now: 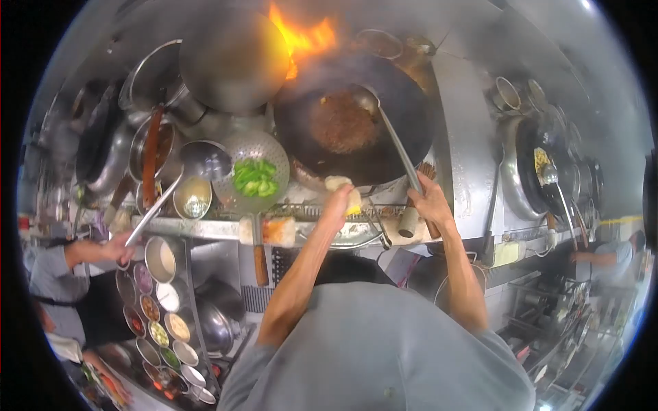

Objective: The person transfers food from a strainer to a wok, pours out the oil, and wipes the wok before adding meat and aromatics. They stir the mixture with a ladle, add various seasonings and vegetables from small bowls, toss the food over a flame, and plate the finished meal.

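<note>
A large dark wok [404,147] lies ahead of me, with a mass of brown, finely cut food [339,123] in its bottom. My left hand [337,205] is closed on a folded cloth [353,202] at the wok's near rim; the rim beneath the cloth is hidden. In my right hand [432,202] is the handle of a long metal ladle [396,140], whose bowl rests in the wok beside the brown food. Left of the wok, a perforated skimmer [271,152] holds cut green peppers [255,177], its wooden handle pointing toward me.
Flames [301,38] rise behind the wok, by another dark pan [233,61]. At left, a co-worker's hand [118,248] holds a ladle [205,161] near bowls. Several ingredient containers [160,259] stand lower left. Another person [606,259] works at a wok [515,168] on the right.
</note>
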